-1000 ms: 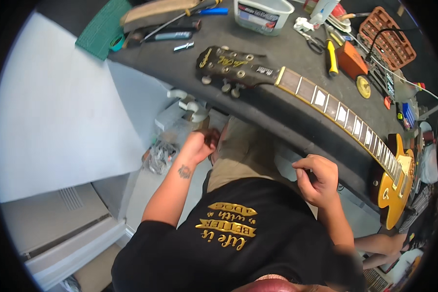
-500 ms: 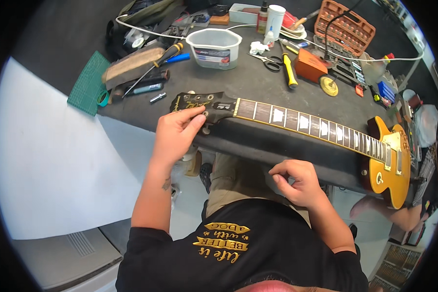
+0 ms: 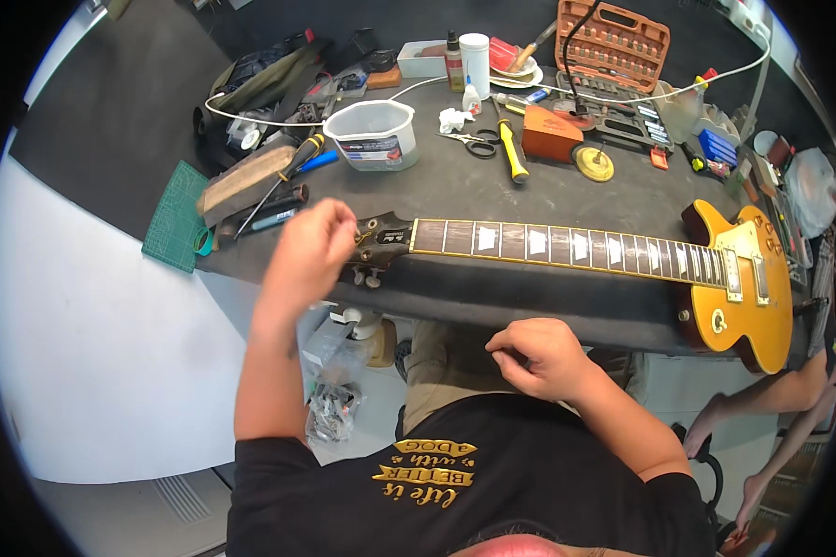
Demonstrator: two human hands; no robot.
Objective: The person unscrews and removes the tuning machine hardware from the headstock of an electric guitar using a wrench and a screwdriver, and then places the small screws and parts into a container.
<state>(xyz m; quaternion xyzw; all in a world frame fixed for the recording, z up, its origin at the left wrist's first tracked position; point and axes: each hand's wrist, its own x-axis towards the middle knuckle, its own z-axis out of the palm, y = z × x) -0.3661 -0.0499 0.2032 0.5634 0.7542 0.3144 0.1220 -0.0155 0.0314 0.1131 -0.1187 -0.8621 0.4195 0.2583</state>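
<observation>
A gold-topped electric guitar (image 3: 764,336) lies across the bench, its body at the right. Its long dark fretboard (image 3: 559,249) has pale inlays and runs left to a black headstock (image 3: 392,236) with tuner buttons (image 3: 366,278) along its near edge. My left hand (image 3: 308,252) is over the headstock's left end, hiding that part. Its fingers are drawn together in a pinch; whether something small is in them I cannot make out. In front of the bench edge, below the neck, my right hand (image 3: 543,359) rests with curled fingers, their inside hidden.
Behind the headstock stand a clear plastic tub (image 3: 373,139), a screwdriver (image 3: 299,160) and a wooden block (image 3: 246,183). Scissors (image 3: 478,144), a yellow-handled tool (image 3: 512,153), an orange box (image 3: 552,135) and an open socket set (image 3: 613,46) lie farther back. Another person's bare limbs (image 3: 757,413) show at right.
My left hand has shifted left along the headstock and its fingers have drawn together. The view has turned slightly. My right hand stays curled near the bench edge.
</observation>
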